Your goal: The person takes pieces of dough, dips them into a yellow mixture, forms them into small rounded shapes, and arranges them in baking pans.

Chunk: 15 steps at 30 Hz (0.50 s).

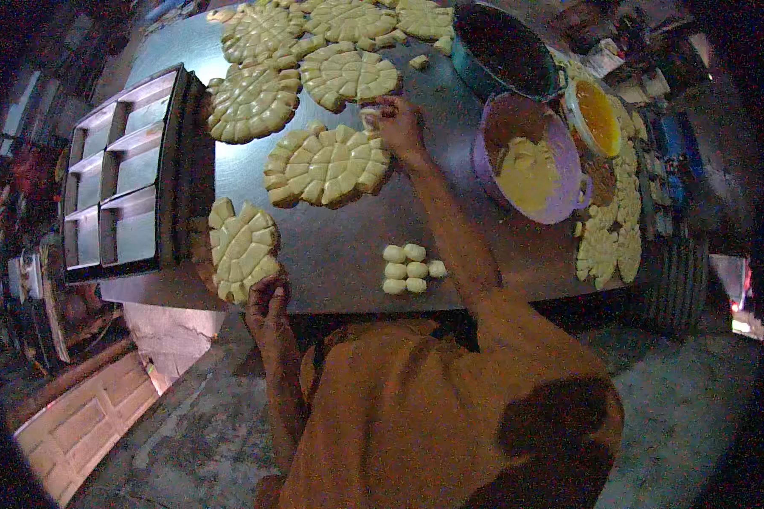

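Note:
My right hand (396, 127) reaches to the middle of the steel table (331, 229), its fingers closed on a small pale dough piece (371, 119) between two rounds of cut dough, the upper one (348, 78) and the lower one (326, 167). My left hand (267, 294) is near the front edge, fingers closed on the bottom edge of a smaller cut dough cluster (240, 244). Several smooth dough balls (406, 267) sit in rows between my forearms.
A metal frame of rectangular pans (123, 170) stands at left. At right are a dark pot (505, 47), a purple bowl with pale batter (526, 170), a bowl of yellow liquid (592, 117) and more dough (611, 237). More cut rounds (263, 34) cover the far side.

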{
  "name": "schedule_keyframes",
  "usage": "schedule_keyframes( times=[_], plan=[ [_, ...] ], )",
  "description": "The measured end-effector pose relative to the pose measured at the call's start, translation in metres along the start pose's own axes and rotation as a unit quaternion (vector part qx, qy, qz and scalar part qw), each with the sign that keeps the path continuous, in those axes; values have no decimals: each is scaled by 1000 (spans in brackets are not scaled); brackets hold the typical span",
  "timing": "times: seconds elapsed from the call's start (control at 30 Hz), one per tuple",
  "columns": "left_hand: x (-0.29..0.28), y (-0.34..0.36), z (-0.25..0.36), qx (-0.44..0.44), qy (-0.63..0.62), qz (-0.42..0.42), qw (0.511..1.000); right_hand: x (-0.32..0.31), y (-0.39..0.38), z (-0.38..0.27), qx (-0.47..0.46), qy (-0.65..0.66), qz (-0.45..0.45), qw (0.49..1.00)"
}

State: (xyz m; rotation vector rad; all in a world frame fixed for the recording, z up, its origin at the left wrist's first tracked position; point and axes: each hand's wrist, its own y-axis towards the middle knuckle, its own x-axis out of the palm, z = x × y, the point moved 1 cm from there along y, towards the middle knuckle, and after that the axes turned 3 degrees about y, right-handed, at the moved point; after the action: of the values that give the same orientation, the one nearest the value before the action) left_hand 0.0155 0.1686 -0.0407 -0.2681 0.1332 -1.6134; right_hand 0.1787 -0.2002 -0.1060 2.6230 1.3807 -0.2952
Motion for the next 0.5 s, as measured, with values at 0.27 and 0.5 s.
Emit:
schedule_keyframes(
  times=[0.27, 0.5],
  plan=[
    [176, -26, 86, 510, 392, -61, 763, -83, -242, -79, 174, 331, -240, 896],
    [249, -49, 55, 431, 247, -451, 741, -191, -301, -73, 216, 275, -206, 914]
  ],
)
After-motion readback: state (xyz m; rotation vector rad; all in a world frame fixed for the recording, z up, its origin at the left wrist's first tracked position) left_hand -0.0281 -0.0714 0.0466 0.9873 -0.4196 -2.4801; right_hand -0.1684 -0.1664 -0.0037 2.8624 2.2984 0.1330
